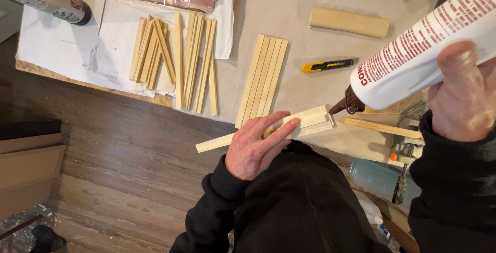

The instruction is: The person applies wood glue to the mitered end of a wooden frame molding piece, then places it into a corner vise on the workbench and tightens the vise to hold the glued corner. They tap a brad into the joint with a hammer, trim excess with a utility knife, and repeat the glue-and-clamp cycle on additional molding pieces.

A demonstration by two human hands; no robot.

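A person's left hand presses flat on a pale wood strip, fingers spread to pin it at the table edge, its end jutting over the floor. The right hand is clenched around a white glue bottle, tilted so the brown nozzle meets the strip's far end. Beyond the strip lie 5 aligned slats and a yellow utility knife; a looser slat pile sits farther left.

A single head-worn camera looks steeply down, close over the workbench edge and wooden floor.
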